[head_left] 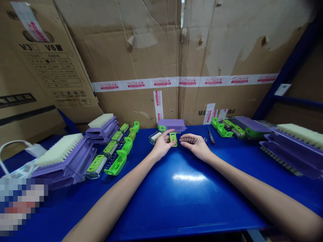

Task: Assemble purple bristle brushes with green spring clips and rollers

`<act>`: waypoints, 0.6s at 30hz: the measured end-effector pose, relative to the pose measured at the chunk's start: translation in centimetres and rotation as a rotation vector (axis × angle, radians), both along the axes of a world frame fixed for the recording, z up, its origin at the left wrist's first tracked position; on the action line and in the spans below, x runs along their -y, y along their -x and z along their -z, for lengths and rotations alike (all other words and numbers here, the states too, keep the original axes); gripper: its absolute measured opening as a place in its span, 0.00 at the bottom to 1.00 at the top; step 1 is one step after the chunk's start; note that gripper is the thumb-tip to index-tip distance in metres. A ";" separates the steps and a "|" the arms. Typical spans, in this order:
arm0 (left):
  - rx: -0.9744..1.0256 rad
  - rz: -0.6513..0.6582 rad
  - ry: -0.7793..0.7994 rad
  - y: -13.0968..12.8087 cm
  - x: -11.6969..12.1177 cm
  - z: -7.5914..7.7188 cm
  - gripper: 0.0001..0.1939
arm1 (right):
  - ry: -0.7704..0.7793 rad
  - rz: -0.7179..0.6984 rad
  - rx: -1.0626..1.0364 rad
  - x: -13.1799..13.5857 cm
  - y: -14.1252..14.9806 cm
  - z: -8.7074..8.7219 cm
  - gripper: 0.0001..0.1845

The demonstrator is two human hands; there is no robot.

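- Green plastic piece (173, 138), just above the middle of the frame, is pinched between the thumb and fingers of the left hand (161, 147); its long side runs up and down the picture.
- Metal coil (204, 139) lies in the closed fingers of the right hand (196, 146), its long axis running left to right, one end toward the green piece and the other sticking out past the knuckles.
- The two hands are near each other but apart, with a narrow gap between green piece and coil; whether either part reaches across to touch the other, I cannot tell.
- Just beyond the hands, a purple housing (173, 124) lies lengthwise across the frame. A see-through part (154, 137) sits nearer the left hand; a dark-tipped tool (211, 135) lies beside the right, slanting away.
- Glossy blue, the tabletop (184, 201) fills the lower middle and throws back a bright patch of light.
- Left of centre, green end caps (121, 162) and green-topped parts (97, 164) run in slanting rows beside purple brush housings (88, 155); more housings (290, 148) stand at the right edge.
- Worn cardboard (136, 47) walls the back, crossed by printed tape (186, 81).
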State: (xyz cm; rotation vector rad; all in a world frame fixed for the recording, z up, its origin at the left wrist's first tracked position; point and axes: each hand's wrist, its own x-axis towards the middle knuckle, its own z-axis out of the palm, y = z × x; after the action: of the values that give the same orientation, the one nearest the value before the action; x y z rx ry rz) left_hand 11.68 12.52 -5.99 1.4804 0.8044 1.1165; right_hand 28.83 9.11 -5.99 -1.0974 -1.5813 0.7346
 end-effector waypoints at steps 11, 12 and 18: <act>-0.023 -0.014 0.032 -0.2 0.0 0.0 0.21 | 0.016 0.017 -0.011 0.2 0.0 -0.3 0.13; -0.029 -0.017 0.027 -0.2 0.0 0.0 0.22 | 0.015 0.019 -0.009 0.2 0.0 -0.3 0.13; -0.103 -0.013 -0.041 0.0 0.2 -0.1 0.21 | -0.006 0.012 0.019 0.3 0.1 -0.3 0.12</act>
State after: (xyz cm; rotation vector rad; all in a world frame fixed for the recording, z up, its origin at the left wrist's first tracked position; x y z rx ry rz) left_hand 11.70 12.34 -5.91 1.5797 0.8678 1.0792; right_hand 28.73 8.85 -5.65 -1.1114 -1.5907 0.7126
